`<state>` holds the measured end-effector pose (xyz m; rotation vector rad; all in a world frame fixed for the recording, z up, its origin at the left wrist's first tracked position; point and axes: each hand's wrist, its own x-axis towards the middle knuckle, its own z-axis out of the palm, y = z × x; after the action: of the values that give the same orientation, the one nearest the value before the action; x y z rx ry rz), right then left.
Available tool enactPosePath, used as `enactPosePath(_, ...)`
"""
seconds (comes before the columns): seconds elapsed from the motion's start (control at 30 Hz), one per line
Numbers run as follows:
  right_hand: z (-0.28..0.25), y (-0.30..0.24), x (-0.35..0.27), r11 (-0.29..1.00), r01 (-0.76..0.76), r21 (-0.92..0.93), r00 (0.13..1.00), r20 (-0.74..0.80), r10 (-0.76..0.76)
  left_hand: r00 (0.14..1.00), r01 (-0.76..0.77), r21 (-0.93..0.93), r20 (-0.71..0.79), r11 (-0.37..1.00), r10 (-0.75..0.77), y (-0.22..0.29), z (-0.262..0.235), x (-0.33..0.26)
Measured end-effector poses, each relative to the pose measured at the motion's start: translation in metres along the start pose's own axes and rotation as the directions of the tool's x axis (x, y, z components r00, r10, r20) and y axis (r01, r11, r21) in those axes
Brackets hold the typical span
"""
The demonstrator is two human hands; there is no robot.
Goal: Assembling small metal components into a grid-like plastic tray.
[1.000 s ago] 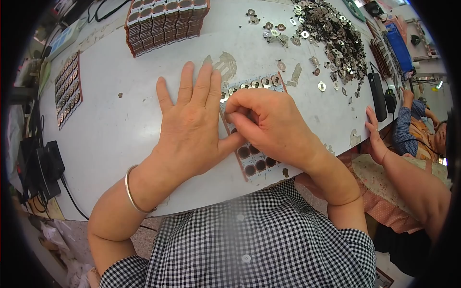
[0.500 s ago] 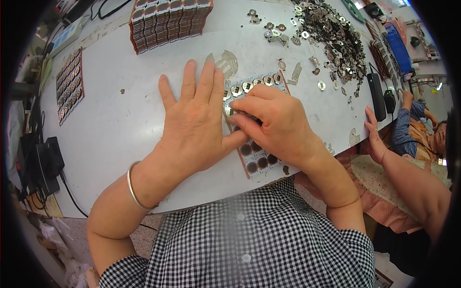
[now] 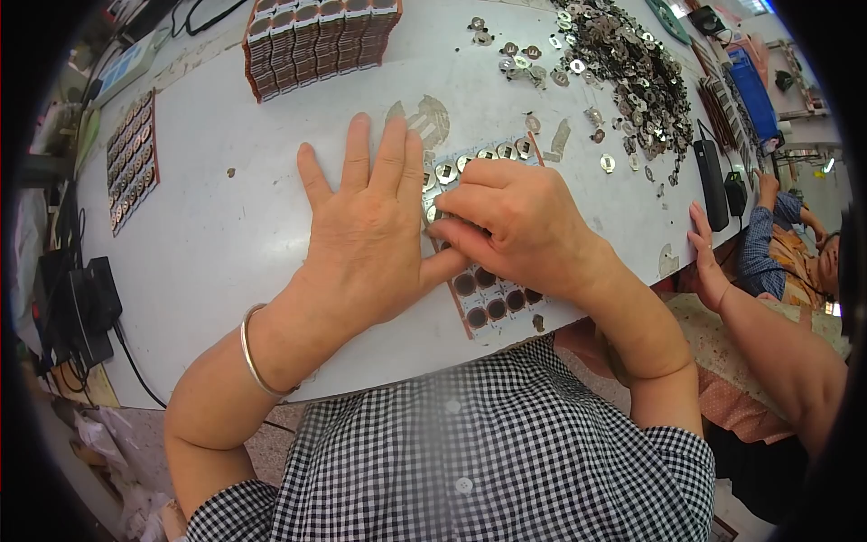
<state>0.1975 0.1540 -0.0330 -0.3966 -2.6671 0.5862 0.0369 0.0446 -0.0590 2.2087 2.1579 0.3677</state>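
A panel of small circuit boards lies on the table before me, partly covered by both hands. Round metal clips sit on its far rows, while its near rows show bare dark discs. My left hand rests palm down along the panel's left edge, fingers spread, thumb reaching across the panel. Over the panel's middle, my right hand is closed, thumb and forefinger pinched at the left column. Whatever lies between those fingertips is too hidden to name.
A tall stack of panels stands at the back. Loose metal clips are heaped at the far right. Another panel with clips lies at left. Black adapters line the left edge. A co-worker's hand rests on the table's right edge.
My right elbow and forearm have shifted slightly right. The right fingertips stay at the panel's left column, and the left hand has hardly moved.
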Motion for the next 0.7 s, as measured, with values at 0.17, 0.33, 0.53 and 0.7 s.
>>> enactPosePath(0.17, 0.003, -0.003, -0.005, 1.0, -0.016, 0.017, 1.0, -0.021, 0.017, 1.0, -0.005, -0.001, 0.005, 1.0, 0.005, 0.0, 0.0, 0.001)
enactPosePath(0.33, 0.002, -0.02, -0.005, 0.99, -0.118, -0.084, 0.993, 0.003, 0.118, 0.998, -0.045, 0.015, -0.038, 0.999, 0.046, 0.001, -0.001, 0.001)
enactPosePath(0.53, 0.003, -0.021, -0.003, 0.989, -0.136, -0.057, 0.991, -0.008, 0.136, 0.998, -0.038, 0.071, 0.049, 0.997, 0.035, 0.001, -0.002, -0.001)
enactPosePath(0.7, 0.001, -0.013, -0.01, 0.984, -0.162, 0.072, 0.987, 0.005, 0.162, 0.998, -0.016, 0.039, 0.061, 0.999, 0.013, 0.003, -0.003, 0.0)
